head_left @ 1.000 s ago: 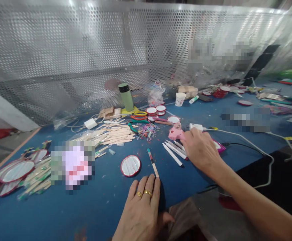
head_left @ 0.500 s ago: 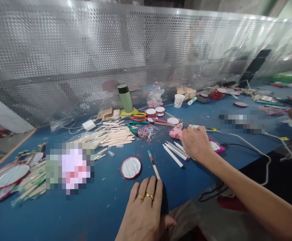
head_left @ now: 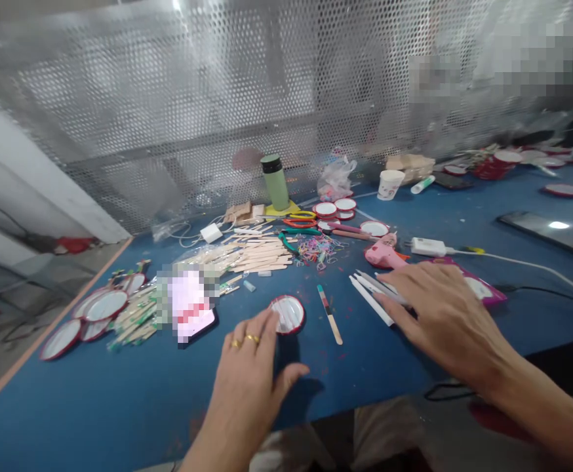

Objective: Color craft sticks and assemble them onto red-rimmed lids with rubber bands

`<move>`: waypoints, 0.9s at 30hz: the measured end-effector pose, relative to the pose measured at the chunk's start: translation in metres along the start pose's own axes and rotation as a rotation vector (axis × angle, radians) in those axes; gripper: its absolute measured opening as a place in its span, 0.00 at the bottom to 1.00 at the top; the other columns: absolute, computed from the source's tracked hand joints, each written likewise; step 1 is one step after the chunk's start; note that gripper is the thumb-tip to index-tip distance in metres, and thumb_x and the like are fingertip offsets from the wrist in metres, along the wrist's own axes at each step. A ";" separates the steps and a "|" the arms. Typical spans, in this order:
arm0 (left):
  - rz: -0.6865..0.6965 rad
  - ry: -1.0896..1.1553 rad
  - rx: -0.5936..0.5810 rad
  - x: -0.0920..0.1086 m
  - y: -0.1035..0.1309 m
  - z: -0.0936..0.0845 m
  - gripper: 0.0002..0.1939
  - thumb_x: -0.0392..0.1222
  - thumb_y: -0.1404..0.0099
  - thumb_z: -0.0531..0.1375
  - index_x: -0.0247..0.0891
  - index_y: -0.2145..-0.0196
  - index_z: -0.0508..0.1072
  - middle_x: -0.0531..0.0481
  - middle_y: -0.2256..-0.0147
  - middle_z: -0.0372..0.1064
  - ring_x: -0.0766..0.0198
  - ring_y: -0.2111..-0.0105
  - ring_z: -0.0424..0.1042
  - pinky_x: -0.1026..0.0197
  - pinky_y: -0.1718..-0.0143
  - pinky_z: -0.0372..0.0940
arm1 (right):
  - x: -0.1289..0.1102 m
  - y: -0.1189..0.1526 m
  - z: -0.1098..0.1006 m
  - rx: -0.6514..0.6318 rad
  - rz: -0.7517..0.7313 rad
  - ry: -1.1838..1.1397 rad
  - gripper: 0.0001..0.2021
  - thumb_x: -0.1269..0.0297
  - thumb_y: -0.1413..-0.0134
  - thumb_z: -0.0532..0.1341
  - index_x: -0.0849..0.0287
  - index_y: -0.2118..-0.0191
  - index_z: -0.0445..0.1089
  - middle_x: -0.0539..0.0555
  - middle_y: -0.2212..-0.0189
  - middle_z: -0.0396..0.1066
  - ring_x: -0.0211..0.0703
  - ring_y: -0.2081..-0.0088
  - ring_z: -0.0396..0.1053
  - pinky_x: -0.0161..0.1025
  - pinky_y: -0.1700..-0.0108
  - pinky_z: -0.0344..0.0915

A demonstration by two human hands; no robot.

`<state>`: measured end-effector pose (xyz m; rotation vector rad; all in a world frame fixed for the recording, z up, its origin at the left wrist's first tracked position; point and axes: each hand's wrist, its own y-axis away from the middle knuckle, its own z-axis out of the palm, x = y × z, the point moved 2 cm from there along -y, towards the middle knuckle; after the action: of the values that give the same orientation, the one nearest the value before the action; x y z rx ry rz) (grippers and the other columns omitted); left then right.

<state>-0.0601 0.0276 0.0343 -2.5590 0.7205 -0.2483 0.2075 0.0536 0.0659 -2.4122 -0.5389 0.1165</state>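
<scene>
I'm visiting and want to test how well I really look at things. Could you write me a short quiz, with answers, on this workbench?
1. True or false: in the picture, the painted craft stick lies to the left of the round red-rimmed disc near the fingers.

2. Which hand wears two gold-coloured rings?

3. What colour is the lid of the green tumbler?
a) red
b) black
c) white

Key:
1. False; it lies to the right.
2. The left hand.
3. b
</scene>
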 end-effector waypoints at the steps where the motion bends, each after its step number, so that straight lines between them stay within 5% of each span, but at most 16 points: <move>1: -0.054 -0.047 -0.024 -0.008 -0.002 -0.001 0.30 0.56 0.35 0.57 0.32 0.44 0.64 0.33 0.49 0.68 0.45 0.52 0.68 0.45 0.55 0.66 | -0.007 0.002 0.001 0.009 -0.028 -0.048 0.13 0.61 0.35 0.52 0.60 0.61 0.72 0.59 0.66 0.73 0.51 0.62 0.68 0.46 0.59 0.57; 8: -0.112 -0.099 -0.242 -0.032 -0.025 0.008 0.41 0.61 0.44 0.63 0.32 0.41 0.61 0.32 0.49 0.67 0.43 0.48 0.67 0.43 0.51 0.64 | -0.042 0.001 0.009 -0.035 -0.122 -0.272 0.12 0.66 0.35 0.52 0.58 0.65 0.72 0.56 0.68 0.73 0.47 0.64 0.69 0.45 0.57 0.59; 12: -0.114 -0.031 -0.296 -0.035 -0.038 0.009 0.38 0.58 0.45 0.65 0.33 0.44 0.64 0.34 0.49 0.67 0.43 0.48 0.66 0.43 0.50 0.64 | -0.043 0.000 0.011 -0.033 -0.132 -0.337 0.12 0.67 0.35 0.52 0.57 0.65 0.72 0.54 0.70 0.73 0.45 0.66 0.69 0.43 0.59 0.60; 22: -0.109 0.097 -0.352 -0.038 -0.050 0.006 0.22 0.46 0.43 0.64 0.35 0.53 0.69 0.41 0.56 0.67 0.50 0.54 0.67 0.47 0.53 0.65 | -0.026 0.011 0.013 0.017 -0.061 -0.371 0.10 0.67 0.35 0.54 0.60 0.61 0.72 0.56 0.66 0.75 0.46 0.63 0.71 0.44 0.58 0.62; 27: -0.099 0.146 -0.256 -0.016 -0.047 -0.005 0.22 0.45 0.45 0.64 0.34 0.54 0.68 0.41 0.56 0.67 0.50 0.54 0.66 0.46 0.52 0.64 | -0.022 0.017 0.008 0.073 -0.009 -0.446 0.07 0.70 0.37 0.56 0.59 0.58 0.72 0.55 0.65 0.76 0.44 0.63 0.72 0.42 0.57 0.65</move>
<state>-0.0537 0.0696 0.0612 -2.8477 0.7191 -0.4016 0.1916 0.0378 0.0477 -2.3146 -0.7279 0.6690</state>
